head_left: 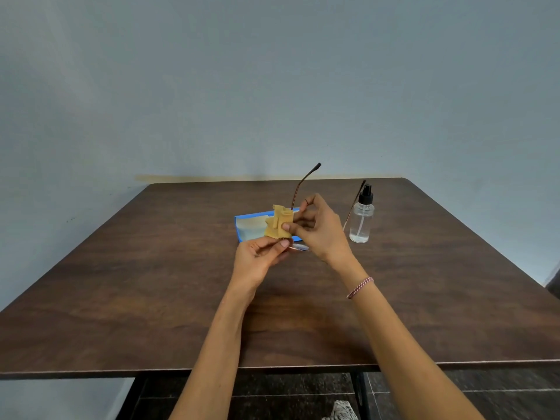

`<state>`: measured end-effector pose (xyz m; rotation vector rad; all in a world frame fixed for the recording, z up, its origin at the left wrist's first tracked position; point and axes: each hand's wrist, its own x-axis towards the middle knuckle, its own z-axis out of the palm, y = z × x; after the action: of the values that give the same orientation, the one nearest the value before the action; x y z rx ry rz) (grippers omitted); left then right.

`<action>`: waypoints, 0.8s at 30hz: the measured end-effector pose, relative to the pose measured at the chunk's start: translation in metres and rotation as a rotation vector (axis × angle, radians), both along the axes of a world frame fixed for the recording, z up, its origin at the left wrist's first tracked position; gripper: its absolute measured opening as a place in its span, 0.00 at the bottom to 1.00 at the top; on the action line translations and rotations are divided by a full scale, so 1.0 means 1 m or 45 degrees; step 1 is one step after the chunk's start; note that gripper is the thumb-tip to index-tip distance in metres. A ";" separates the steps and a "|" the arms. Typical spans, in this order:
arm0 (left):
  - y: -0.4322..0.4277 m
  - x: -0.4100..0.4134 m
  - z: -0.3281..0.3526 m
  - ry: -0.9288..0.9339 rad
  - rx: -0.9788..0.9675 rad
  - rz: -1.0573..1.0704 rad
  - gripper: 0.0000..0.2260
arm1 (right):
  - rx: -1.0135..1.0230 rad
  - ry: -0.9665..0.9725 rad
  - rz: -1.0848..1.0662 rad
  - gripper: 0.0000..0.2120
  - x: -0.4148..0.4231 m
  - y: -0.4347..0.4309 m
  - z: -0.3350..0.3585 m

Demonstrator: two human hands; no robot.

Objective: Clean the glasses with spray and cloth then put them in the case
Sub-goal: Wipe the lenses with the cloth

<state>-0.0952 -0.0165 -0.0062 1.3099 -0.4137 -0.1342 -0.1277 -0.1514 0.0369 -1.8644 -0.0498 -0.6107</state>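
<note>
Both hands work in the air just over the middle of a dark wood-grain worktop (pixel 121 283). The left hand (pixel 262 257) has its fingers (pixel 266 244) curled, and its thumb tip pinches the lower edge of the glasses (pixel 317 166). The glasses are held off the surface between the two hands. One thin temple arm rises toward 1 o'clock, and its dark tip stands against the wall. The other arm slants out toward 3 o'clock and crosses the spray bottle (pixel 361 219). The right hand (pixel 321 230) pinches a bunched yellow cloth (pixel 278 223) between thumb and curled fingers, and the cloth is wrapped over the upper part of the frame. A blue case (pixel 250 230) lies open on the worktop at 12 o'clock from the hands, partly behind the cloth, with its pale lining facing up. The bottle stands upright at 3 o'clock from the right hand, near it but apart; it is clear, with a black pump top and a little liquid at the bottom. A red-and-white braided bracelet (pixel 360 287) circles the right wrist.
</note>
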 end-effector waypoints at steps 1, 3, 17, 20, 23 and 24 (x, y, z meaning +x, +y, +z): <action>0.001 0.002 -0.001 -0.002 -0.020 0.023 0.06 | 0.067 0.011 0.011 0.19 0.000 0.002 -0.001; 0.002 0.003 -0.002 0.006 -0.051 0.054 0.06 | 0.291 0.044 0.047 0.17 0.000 0.008 -0.004; -0.003 0.000 -0.005 -0.016 -0.053 0.123 0.06 | 0.873 0.077 0.049 0.13 0.010 0.006 0.033; -0.003 0.003 -0.006 -0.021 -0.072 0.148 0.06 | 0.821 -0.010 0.062 0.12 0.011 0.004 0.047; -0.002 0.005 -0.007 -0.025 -0.096 0.175 0.08 | 0.703 0.025 0.021 0.09 0.012 0.007 0.037; -0.002 0.005 -0.007 -0.028 -0.100 0.181 0.08 | 0.643 0.053 -0.014 0.08 0.012 0.009 0.030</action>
<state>-0.0901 -0.0186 -0.0133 1.2599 -0.3403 0.0151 -0.1153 -0.1423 0.0665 -1.3872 0.1311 -0.5330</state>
